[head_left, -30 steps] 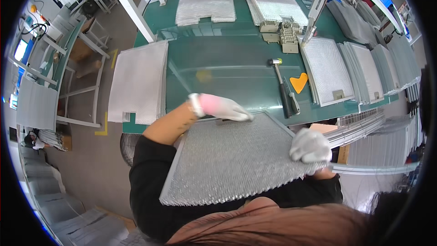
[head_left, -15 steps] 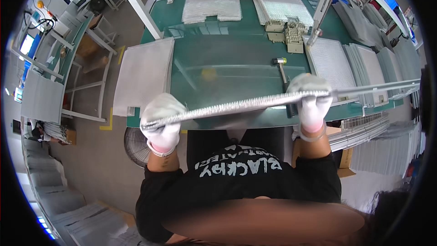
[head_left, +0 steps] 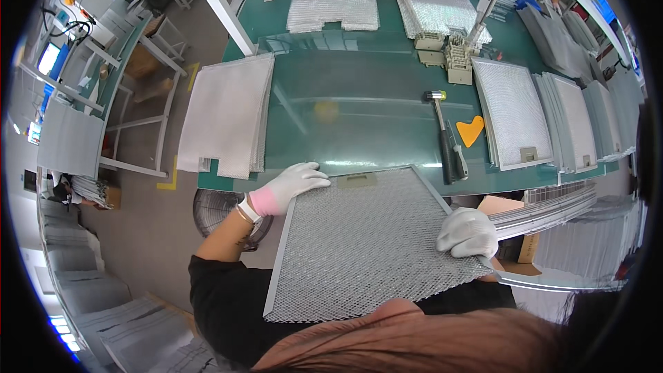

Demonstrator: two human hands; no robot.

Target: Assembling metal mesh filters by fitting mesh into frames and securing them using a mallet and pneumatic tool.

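Observation:
A rectangular metal mesh filter panel is tilted in front of my body, its far end at the table's front edge. Slim metal frame strips run along its far edge and both sides, while its near edge shows bare mesh. A small beige latch sits at the far edge. My left hand, in a white glove, holds the far left corner. My gloved right hand is closed around the right side frame. From below that hand a thin metal frame strip sticks out to the right, still joined near the panel's corner.
On the green table lie a mallet, a screwdriver, an orange scraper and beige latches. Mesh sheets stand left, with framed filters right. A floor fan is below the table.
The panel has swung from edge-on to showing its mesh face and come lower, toward my body. My right hand has moved down along it; my left hand has moved to the far corner.

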